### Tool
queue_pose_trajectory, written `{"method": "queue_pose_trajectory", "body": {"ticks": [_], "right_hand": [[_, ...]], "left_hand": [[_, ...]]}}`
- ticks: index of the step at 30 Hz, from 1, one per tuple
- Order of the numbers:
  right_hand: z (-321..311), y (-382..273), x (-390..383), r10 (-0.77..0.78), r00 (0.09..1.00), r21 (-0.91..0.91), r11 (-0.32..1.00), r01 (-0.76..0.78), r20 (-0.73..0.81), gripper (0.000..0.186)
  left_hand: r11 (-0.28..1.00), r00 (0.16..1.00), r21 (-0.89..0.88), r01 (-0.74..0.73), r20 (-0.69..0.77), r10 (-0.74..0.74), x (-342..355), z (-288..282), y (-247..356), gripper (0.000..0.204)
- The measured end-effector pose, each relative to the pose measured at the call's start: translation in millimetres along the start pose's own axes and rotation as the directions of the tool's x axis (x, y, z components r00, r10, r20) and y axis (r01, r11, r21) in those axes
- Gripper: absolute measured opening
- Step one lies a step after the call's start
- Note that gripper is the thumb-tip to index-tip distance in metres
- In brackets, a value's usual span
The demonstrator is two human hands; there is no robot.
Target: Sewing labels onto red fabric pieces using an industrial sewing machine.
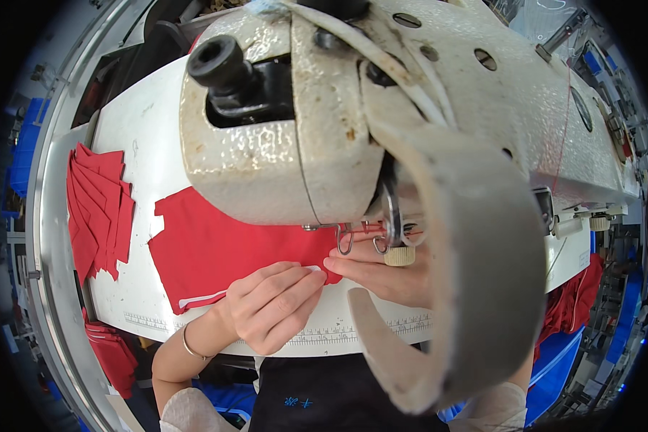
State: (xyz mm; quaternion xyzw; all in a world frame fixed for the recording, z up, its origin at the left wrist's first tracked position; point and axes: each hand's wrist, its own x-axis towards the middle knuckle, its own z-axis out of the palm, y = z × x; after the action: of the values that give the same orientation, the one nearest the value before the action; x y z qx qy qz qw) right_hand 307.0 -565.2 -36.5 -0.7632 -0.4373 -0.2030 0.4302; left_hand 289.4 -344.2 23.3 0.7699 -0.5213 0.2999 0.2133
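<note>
A red fabric piece [230, 248] with a narrow white strip [201, 299] along its near edge lies on the white machine table, partly under the sewing machine's head. My left hand [277, 306] is closed, its thumb and fingers pinching that near edge; a bit of white shows at the fingertips. My right hand [389, 277] reaches in from the right, fingers stretched out, tips touching the fabric's right end beside the needle area. Part of it is hidden behind the pale curved guard [482, 288] and metal thread guides [345, 241].
The white sewing machine [245, 165] fills the upper middle. A fanned stack of red pieces [101, 209] lies at the table's left; more red cloth [111, 356] hangs below it. Red fabric [572, 306] is heaped at the right. A printed ruler [331, 335] runs along the near edge.
</note>
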Motion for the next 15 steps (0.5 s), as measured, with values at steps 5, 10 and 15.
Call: {"method": "queue_pose_trajectory", "body": {"ticks": [5, 10, 15], "right_hand": [[-8, -5, 15, -0.189, 0.982, -0.065, 0.980, 0.190, 0.026, 0.023], [-20, -29, 8, -0.292, 0.924, -0.351, 0.862, 0.366, 0.245, 0.016], [-23, -39, 10, -0.236, 0.831, -0.385, 0.800, 0.460, 0.504, 0.016]], "left_hand": [[0.998, 0.999, -0.044, 0.037, 0.032, -0.035, -8, -6, 2, 0.012], [0.986, 0.984, -0.161, 0.053, 0.175, -0.025, -8, 0, 6, 0.013], [0.906, 0.921, -0.261, 0.333, 0.295, -0.254, -13, 8, -1, 0.023]]}}
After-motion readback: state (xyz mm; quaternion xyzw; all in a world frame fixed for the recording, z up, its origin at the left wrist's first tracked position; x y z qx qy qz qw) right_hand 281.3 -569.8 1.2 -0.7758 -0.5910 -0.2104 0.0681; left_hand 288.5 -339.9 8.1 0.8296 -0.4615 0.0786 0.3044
